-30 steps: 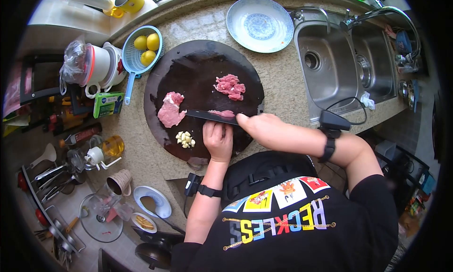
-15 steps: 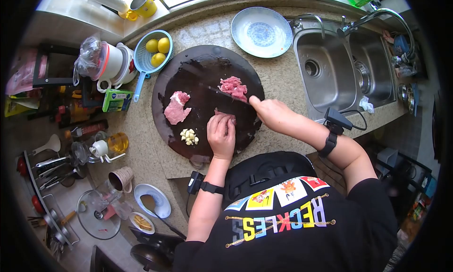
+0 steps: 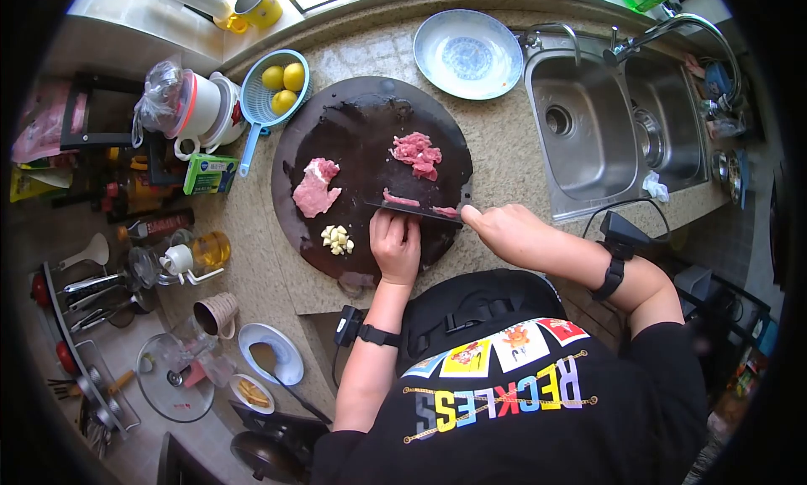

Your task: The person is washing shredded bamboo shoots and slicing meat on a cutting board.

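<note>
On the round dark cutting board (image 3: 353, 115) my right hand (image 3: 496, 226) grips a knife (image 3: 414, 211) whose blade lies flat across the board's near part. A thin strip of raw meat (image 3: 400, 200) sits along the blade's far edge. My left hand (image 3: 395, 243) presses a piece of meat down just behind the blade, fingers curled over it. A pile of cut meat slices (image 3: 417, 154) lies farther back. A bigger uncut slab of meat (image 3: 315, 188) rests at the left, with chopped garlic (image 3: 337, 239) near it.
A blue-patterned plate (image 3: 467, 54) stands behind the board, a double steel sink (image 3: 622, 123) to the right. A blue strainer with lemons (image 3: 280, 80), a pot with lid (image 3: 197, 115), bottles, a cup (image 3: 215, 314) and utensils crowd the left side.
My right hand brought the knife back from the cut pile to the near part of the board, blade now beside my left hand. A new strip lies by the blade.
</note>
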`<state>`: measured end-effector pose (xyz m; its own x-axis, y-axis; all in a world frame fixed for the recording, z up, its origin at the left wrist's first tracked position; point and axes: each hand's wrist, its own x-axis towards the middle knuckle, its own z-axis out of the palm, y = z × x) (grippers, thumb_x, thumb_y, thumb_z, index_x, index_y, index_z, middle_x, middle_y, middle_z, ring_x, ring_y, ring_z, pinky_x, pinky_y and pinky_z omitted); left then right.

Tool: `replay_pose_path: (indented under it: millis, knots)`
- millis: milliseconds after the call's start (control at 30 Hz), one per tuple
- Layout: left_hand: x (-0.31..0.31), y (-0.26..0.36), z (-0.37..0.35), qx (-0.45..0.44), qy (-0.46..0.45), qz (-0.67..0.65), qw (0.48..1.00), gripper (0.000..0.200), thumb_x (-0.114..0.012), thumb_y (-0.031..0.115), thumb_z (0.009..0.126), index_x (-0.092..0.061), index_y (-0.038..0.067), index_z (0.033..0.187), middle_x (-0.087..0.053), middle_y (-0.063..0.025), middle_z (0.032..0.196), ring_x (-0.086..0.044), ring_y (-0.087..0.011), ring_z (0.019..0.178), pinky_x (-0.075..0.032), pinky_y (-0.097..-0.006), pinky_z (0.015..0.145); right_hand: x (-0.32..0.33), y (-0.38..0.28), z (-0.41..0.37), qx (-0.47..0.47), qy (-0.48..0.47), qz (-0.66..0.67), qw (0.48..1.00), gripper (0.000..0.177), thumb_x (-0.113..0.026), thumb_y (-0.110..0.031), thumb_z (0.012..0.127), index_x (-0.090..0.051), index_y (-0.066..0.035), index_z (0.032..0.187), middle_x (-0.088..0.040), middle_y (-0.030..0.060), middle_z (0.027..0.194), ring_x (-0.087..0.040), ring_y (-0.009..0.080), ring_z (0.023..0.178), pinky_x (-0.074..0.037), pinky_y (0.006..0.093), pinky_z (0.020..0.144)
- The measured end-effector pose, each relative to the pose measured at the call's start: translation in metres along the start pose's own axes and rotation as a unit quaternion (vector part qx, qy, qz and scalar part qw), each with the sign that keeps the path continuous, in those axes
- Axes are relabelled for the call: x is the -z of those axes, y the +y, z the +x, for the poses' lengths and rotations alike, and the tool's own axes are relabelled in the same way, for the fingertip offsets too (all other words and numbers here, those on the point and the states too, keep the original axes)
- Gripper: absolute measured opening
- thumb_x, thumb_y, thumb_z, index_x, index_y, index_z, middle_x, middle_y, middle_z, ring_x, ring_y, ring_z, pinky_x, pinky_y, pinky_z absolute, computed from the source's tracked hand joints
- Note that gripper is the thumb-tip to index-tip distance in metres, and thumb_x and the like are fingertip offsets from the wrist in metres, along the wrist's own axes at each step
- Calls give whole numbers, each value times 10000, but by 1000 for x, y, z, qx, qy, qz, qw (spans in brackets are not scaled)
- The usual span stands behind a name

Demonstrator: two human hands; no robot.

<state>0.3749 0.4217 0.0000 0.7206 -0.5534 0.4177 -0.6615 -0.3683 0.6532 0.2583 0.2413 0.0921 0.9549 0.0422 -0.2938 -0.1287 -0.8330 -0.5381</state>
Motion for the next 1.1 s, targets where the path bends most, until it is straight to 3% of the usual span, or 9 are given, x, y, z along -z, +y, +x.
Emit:
replay_pose_path:
  millis: [400, 500, 567, 667, 933, 1100]
  knots:
    - [-2, -7, -3, 31, -13, -3, 999, 248, -693, -22, 685, -676, 23, 929, -631, -138, 994, -601, -346, 928, -482, -409, 819, -4, -5, 25, -3, -57, 29, 998, 203, -498, -20, 822, -434, 22, 1010, -629, 203, 686, -651, 388, 669, -512, 464, 566]
    - [-3, -6, -2, 36, -2, 6, 999, 242, -693, -13, 686, -669, 4, 926, -628, -149, 987, -598, -349, 915, -480, -412, 806, -19, -13, 58, 1, -46, 36, 998, 190, -508, -42, 829, -435, 29, 989, -639, 208, 693, -661, 383, 667, -526, 454, 566]
    - [-3, -8, -3, 29, -14, 0, 999, 237, -693, -9, 690, -666, -4, 925, -625, -154, 982, -596, -351, 906, -480, -414, 798, -31, -20, 80, 15, 24, 56, 998, 181, -521, -60, 834, -439, 28, 970, -647, 207, 697, -673, 371, 676, -538, 442, 571]
    - [-1, -10, -3, 22, -27, -4, 999, 219, -702, 15, 693, -657, -13, 906, -631, -159, 993, -594, -341, 868, -483, -394, 749, -33, -23, 94, 26, 19, 44, 999, 183, -527, -75, 839, -444, 23, 970, -652, 192, 696, -681, 352, 684, -544, 432, 576]
    - [-3, -3, 2, 18, 10, -15, 1000, 158, -674, -24, 731, -659, 12, 885, -625, -122, 947, -599, -318, 892, -483, -391, 792, -19, 13, 45, 3, 10, 10, 1000, 188, -504, -50, 838, -392, -5, 982, -604, 212, 667, -625, 420, 677, -482, 497, 565]
    - [2, 0, 3, -2, 1, -17, 1000, 162, -666, -21, 739, -662, 12, 897, -621, -109, 951, -597, -304, 916, -480, -396, 836, -8, 19, 48, -31, 123, 20, 992, 243, -532, -32, 819, -368, -10, 997, -592, 212, 675, -603, 436, 672, -473, 507, 566]
